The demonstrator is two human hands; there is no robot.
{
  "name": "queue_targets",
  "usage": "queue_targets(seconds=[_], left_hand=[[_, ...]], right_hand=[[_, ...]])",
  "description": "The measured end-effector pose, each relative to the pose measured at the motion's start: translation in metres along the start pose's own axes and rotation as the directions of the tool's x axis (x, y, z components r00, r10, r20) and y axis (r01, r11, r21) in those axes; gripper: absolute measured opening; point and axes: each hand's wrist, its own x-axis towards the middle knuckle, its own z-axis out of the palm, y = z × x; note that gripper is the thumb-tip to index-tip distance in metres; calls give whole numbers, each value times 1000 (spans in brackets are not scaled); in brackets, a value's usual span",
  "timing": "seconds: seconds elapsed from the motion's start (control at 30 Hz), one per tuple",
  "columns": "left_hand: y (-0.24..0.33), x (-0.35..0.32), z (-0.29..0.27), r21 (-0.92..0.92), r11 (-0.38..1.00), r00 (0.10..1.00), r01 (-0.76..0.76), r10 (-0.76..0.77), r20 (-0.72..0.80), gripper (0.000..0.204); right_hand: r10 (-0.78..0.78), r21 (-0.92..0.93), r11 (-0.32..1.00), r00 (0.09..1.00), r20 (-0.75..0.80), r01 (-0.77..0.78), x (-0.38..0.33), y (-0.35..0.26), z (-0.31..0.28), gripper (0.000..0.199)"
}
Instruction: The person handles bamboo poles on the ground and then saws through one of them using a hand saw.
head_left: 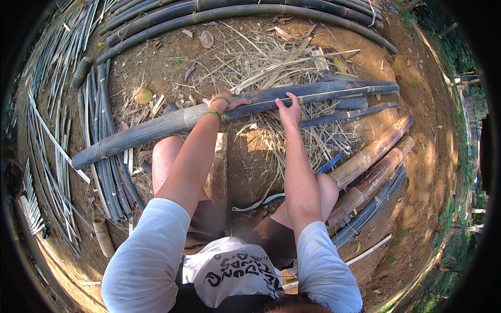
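A long dark bamboo pole [141, 129] lies slantwise across in front of me, over my left knee side and rising to the far right. A pale lengthwise line, like a split, runs along its right half. My left hand [223, 103], with green bands at the wrist, rests on the pole's middle, fingers spread. To its right, my right hand [289, 109] touches the pole's near edge, thumb and fingers apart. Below the right part lies a narrow dark bamboo strip [348, 115]. A curved pale-edged piece [258, 202] lies between my legs; its kind is unclear.
Dark bamboo poles [245, 10] lie across the back. Bundled split strips [104, 151] and long thin slats [52, 104] fill the left. Pale shavings [266, 68] litter the ground. Brown bamboo poles [373, 151] lie by my right knee, a wooden block [217, 177] by my left.
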Motion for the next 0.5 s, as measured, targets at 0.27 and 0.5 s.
queue_targets(seconds=[0.27, 0.5], left_hand=[[-4, 0, -1, 5, 1000, 1000, 11, -11, -1, 122], [4, 3, 2, 17, 1000, 1000, 20, -19, -15, 122]], right_hand=[[4, 61, 998, 1000, 6, -4, 1, 2, 7, 56], [-76, 72, 994, 996, -50, 79, 4, 7, 7, 53]])
